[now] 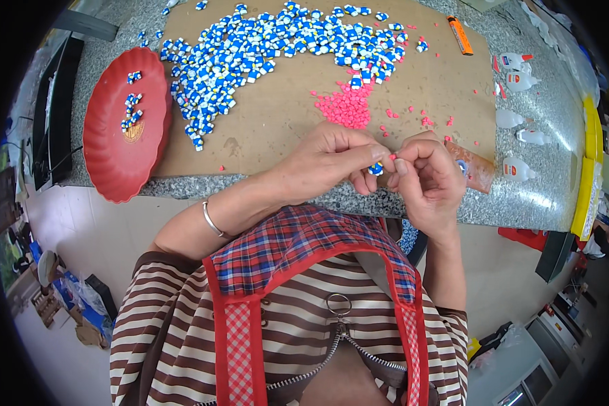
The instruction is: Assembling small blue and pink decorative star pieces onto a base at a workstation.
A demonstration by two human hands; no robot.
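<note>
The left hand (331, 162) is pinching a small blue-and-white piece (375, 168) between thumb and forefinger, holding it just above the near edge of the speckled stone surface (541, 196), while the right hand (426, 176) is closing its fingers (400, 166) on a tiny pink bit (392, 157) and bringing it against that piece; both hands are meeting fingertip to fingertip. A sheet of brown cardboard (284, 115) is lying on the surface and carrying a broad heap of blue-and-white pieces (271, 47), with a mound of pink bits (348, 108) just beyond the hands and loose ones scattered around it. A red plate (108, 155) is sitting at the left, holding a few blue-and-white pieces (132, 108). Small white glue bottles (517, 169) are lying at the right, and an orange tool (460, 34) is resting at the far edge of the cardboard. To do this well, I judge that the left hand should be keeping the piece steady with its open side turned toward the right hand, and the right should be guiding the bit straight in with light pressure, since so small a part could easily be slipping from the fingertips.
</note>
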